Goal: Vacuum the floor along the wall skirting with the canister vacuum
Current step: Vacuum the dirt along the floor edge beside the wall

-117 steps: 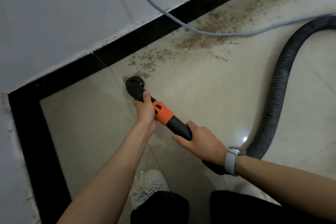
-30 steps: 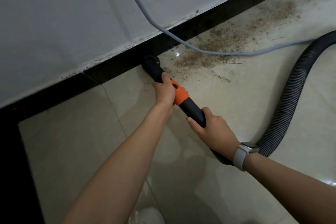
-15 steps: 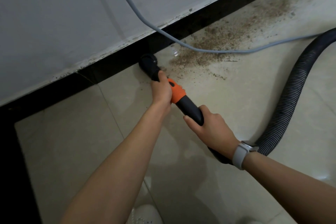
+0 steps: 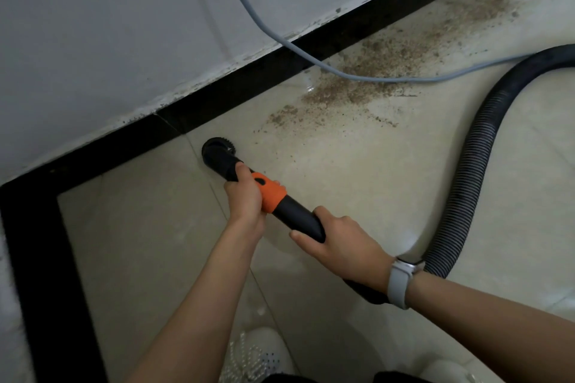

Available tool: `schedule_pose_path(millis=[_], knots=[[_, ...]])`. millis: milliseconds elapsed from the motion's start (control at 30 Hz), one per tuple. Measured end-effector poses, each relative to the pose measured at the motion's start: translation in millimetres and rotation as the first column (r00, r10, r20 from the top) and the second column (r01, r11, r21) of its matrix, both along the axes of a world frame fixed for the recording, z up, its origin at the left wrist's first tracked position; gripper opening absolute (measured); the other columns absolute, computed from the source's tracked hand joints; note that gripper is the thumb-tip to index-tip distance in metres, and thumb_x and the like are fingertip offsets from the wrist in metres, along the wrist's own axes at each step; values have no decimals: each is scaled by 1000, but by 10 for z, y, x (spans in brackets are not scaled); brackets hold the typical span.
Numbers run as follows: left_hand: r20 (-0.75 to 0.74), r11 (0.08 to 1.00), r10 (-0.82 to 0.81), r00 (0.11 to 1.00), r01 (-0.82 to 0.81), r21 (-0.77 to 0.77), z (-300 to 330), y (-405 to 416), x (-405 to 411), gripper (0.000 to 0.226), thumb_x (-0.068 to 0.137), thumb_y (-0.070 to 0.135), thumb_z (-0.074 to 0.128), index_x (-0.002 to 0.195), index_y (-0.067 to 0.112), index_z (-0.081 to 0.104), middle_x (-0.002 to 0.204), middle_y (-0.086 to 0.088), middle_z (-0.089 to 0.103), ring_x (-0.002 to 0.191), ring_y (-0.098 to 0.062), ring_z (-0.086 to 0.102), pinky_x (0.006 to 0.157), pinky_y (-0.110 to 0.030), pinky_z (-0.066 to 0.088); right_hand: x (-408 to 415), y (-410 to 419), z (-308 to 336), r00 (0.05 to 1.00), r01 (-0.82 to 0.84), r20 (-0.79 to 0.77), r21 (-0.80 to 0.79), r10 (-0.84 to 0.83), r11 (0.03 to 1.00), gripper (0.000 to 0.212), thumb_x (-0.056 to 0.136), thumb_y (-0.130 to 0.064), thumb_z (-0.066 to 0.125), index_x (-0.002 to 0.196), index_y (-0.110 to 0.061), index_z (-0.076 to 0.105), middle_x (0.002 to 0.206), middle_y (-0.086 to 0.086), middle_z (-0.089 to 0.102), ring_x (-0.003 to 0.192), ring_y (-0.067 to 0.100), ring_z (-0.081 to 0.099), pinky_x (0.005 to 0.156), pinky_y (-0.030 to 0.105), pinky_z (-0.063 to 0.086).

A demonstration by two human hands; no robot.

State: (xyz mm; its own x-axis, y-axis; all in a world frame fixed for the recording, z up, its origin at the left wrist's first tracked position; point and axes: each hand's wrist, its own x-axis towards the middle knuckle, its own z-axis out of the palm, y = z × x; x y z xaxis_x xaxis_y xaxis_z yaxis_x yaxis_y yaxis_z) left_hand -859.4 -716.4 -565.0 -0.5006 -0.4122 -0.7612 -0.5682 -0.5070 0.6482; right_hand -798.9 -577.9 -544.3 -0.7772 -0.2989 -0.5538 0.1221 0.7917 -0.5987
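A black vacuum wand with an orange collar [image 4: 270,193] ends in a round brush nozzle [image 4: 217,151] on the beige floor tile, a short way off the black skirting [image 4: 236,93]. My left hand [image 4: 245,199] grips the wand just behind the nozzle, at the orange collar. My right hand [image 4: 339,246], with a grey watch on the wrist, grips the black handle further back. The ribbed black hose [image 4: 473,158] curves away right from behind that wrist. Brown dirt [image 4: 361,84] lies scattered along the skirting to the right of the nozzle.
A grey power cable [image 4: 292,48] hangs down the white wall [image 4: 109,25] and trails across the dirt to the right. The skirting turns a corner at the left [image 4: 34,227]. My white shoes [image 4: 255,354] show at the bottom edge.
The nozzle has pulled back from the skirting toward me and sits on open tile. Both hands keep their grip. The view has tilted, bringing the left corner back in.
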Motion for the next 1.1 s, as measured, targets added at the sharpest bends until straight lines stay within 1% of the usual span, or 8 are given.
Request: schedule_pose_path(millis=[167,500,667,800,833,967,1033,1100], knots=[[16,994,-112,994,111,17,-2,210,-164,45,101,34,39,127,-3,37,81,-12,53,58,-21,58,45,-29,53,28,117,11,992,129,-8,27,-129,991,38,90,-54,48,99,-17,45,78,4,57,74,28,61,65,36,48],[-1,965,-253,967,253,63,-48,601,-413,48,101,36,39,133,0,32,95,-19,59,56,-20,60,49,-32,54,-51,392,-29,964,256,-88,73,-249,964,35,90,-54,49,94,-20,41,70,-1,53,69,27,59,61,36,47],[-26,941,-334,942,335,57,-46,744,-581,47,101,37,37,131,1,33,85,-12,57,55,-18,63,51,-32,55,-133,460,-28,941,327,-115,75,-318,942,37,89,-53,49,93,-17,42,69,1,52,69,29,58,60,36,44],[-33,918,-391,920,392,62,-75,871,-725,53,99,43,39,131,1,36,115,-22,59,95,-33,65,81,-49,56,-179,514,2,916,389,-140,94,-375,916,37,89,-53,50,93,-17,42,68,0,51,71,31,59,62,36,46],[-41,912,-402,915,404,71,-74,906,-751,53,99,43,39,130,1,36,114,-22,59,95,-34,64,82,-50,55,-194,531,9,909,406,-145,98,-391,908,37,89,-53,50,93,-17,42,69,1,52,72,31,59,62,37,47],[-65,892,-430,901,435,122,11,1060,-856,48,101,38,37,130,0,34,96,-18,59,63,-22,61,48,-32,55,-259,586,22,878,468,-164,98,-450,878,39,89,-53,50,95,-15,44,77,9,59,75,34,60,66,40,49],[-69,887,-442,894,447,114,45,1103,-874,50,102,37,37,134,-2,33,107,-22,60,62,-21,60,48,-33,53,-271,594,44,873,477,-166,93,-459,874,39,89,-52,50,95,-15,45,77,8,59,74,33,60,65,40,49],[-59,895,-432,900,436,93,55,1077,-831,44,102,37,37,126,0,38,93,-17,62,62,-20,60,56,-36,55,-242,595,72,882,461,-150,79,-447,884,37,89,-52,50,95,-16,44,72,4,56,72,31,59,63,38,47]])
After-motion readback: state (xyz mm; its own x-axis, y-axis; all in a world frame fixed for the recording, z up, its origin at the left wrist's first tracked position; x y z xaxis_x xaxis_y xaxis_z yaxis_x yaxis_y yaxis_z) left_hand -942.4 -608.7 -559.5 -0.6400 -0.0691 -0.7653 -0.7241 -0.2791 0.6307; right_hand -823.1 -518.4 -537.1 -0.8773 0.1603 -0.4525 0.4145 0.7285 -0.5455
